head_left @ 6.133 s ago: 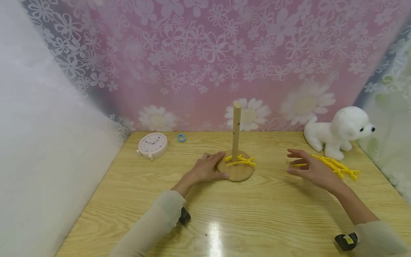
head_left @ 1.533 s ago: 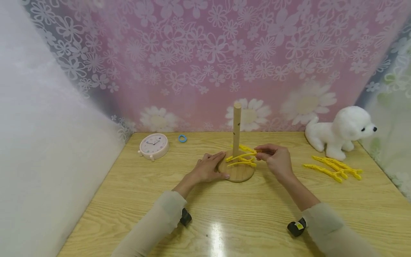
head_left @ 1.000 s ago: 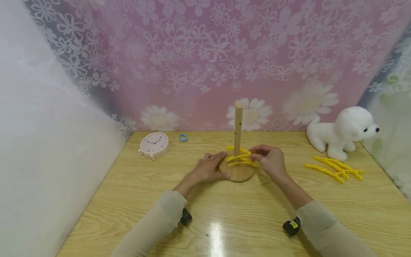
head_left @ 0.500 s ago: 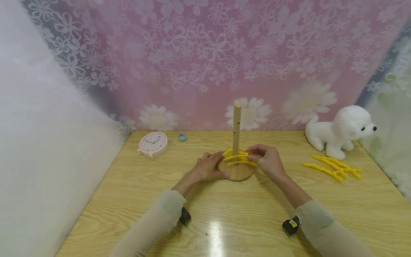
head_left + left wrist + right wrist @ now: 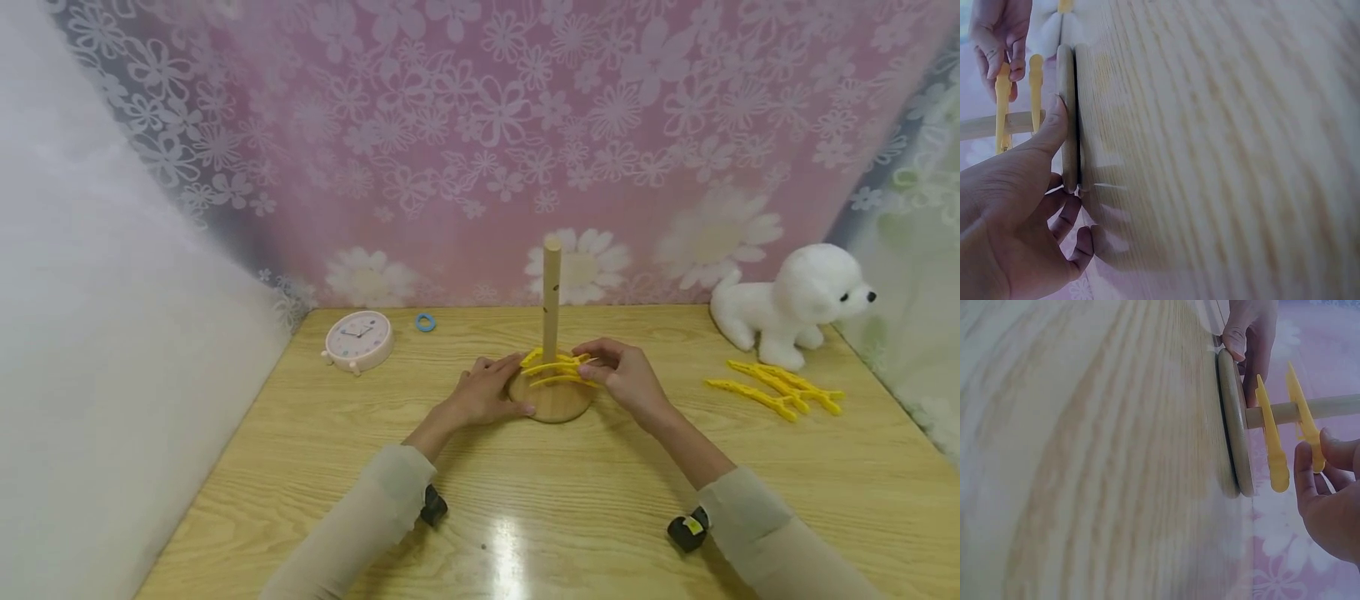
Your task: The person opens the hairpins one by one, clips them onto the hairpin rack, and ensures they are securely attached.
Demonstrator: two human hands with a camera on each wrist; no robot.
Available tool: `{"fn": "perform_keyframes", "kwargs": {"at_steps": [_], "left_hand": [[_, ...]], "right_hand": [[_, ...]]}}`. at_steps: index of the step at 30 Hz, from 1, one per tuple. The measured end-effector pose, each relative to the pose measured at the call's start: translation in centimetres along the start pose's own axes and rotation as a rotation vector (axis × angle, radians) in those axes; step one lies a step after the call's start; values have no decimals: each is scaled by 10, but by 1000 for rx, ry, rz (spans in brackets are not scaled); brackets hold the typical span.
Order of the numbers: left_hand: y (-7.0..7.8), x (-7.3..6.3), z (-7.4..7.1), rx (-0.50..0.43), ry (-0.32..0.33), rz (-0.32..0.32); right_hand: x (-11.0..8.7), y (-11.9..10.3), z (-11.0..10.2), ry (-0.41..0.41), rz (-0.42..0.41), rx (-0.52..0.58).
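Observation:
A wooden post [image 5: 551, 300] stands upright on a round wooden base [image 5: 555, 410] in the head view. My left hand [image 5: 482, 395] holds the base's left rim, its thumb on the upper face and its fingers at the edge. The thumb and fingers of my right hand [image 5: 628, 382] pinch the handle end of a long yellow plastic clip [image 5: 1300, 403], which reaches across the post. Below it, nearer the base, a second yellow clip [image 5: 1267, 428] sits at the post, untouched by either hand. Fingers partly cover the handles of the pinched clip.
Several yellow clips [image 5: 783, 389] lie on the wood-grain table [image 5: 585, 517] at right, in front of a white plush dog [image 5: 772, 304]. A pink alarm clock [image 5: 360, 340] and a small blue ring [image 5: 425, 322] are at back left. A flowered curtain [image 5: 480, 150] hangs behind.
My right hand has come from the pile at right to the post with one yellow clip, then shifted left and slightly lower. My left hand stays on the base.

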State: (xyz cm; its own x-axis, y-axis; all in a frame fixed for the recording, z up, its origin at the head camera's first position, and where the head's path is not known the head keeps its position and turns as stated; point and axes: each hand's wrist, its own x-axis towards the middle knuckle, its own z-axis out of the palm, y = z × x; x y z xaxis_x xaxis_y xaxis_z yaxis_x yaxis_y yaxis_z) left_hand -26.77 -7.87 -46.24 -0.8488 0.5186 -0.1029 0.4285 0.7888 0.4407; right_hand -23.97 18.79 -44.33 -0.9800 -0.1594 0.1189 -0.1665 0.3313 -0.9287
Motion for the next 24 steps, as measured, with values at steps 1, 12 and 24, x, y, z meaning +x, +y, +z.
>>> {"fn": "perform_keyframes", "kwargs": {"at_steps": [1,12,24], "left_hand": [[0,0,0,1,2,-1],[-5,1,1,27,2,2],[-5,0,1,36,7,7]], "right_hand": [[0,0,0,-6,-6,12],[-2,8,-15,31,-41,114],[-24,26,-61,55,-14,77]]}}
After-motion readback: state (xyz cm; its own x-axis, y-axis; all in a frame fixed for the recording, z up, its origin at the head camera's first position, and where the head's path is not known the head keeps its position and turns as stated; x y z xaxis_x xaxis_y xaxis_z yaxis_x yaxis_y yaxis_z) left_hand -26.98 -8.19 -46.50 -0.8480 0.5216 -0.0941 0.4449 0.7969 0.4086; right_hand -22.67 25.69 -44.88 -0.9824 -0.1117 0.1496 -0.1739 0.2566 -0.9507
